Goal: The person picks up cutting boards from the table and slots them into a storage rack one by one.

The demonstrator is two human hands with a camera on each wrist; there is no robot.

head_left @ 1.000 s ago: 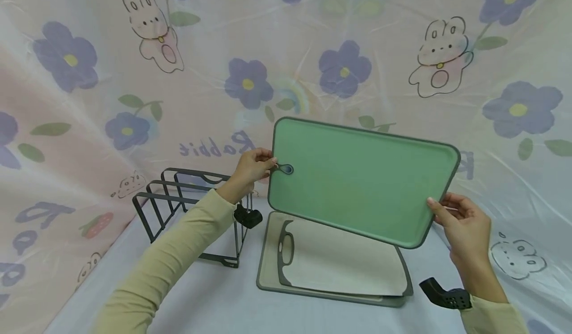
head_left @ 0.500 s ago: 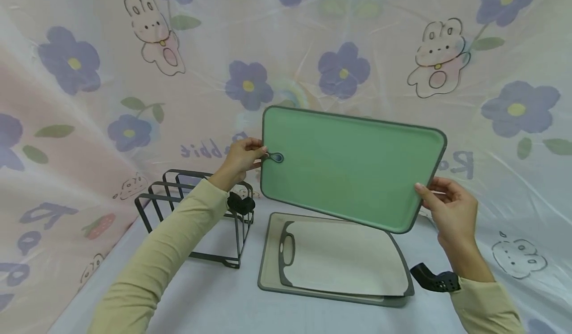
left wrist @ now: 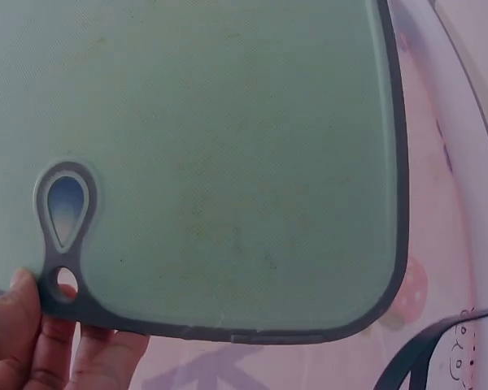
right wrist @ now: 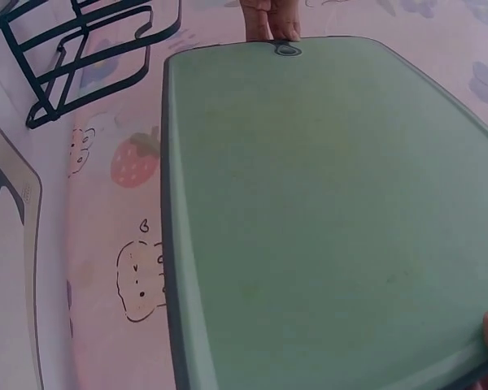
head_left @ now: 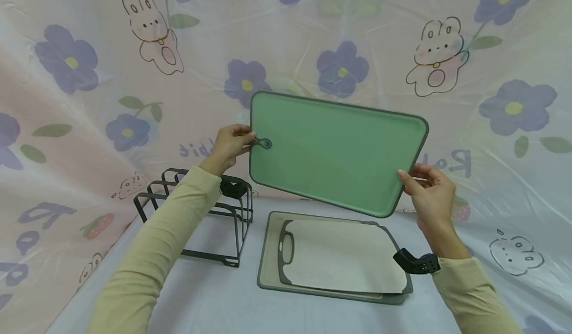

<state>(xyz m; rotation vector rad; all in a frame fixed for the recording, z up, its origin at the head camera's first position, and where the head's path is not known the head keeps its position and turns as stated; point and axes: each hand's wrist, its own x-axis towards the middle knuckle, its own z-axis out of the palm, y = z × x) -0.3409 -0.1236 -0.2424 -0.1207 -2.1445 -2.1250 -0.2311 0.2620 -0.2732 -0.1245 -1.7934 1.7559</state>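
A green cutting board (head_left: 335,150) with a dark grey rim is held up in the air, tilted with its right end lower. My left hand (head_left: 230,145) pinches its left edge beside the teardrop-shaped hanging hole, which the left wrist view shows close to the thumb. At the lower right edge my right hand (head_left: 431,192) grips the board, thumb on the front face and fingers behind. Below, a white cutting board (head_left: 344,254) with grey ends and a handle slot lies on a larger beige board (head_left: 270,259) on the table.
A black wire rack (head_left: 210,257) with several upright dividers stands on the table at left, partly behind my left forearm. The white-covered table (head_left: 214,304) meets a patterned curtain (head_left: 286,36) with flowers and rabbits at the back.
Both hands have moved left and upward, carrying the green cutting board with them, so more of the white board shows. The rack and the lying boards have stayed in place.
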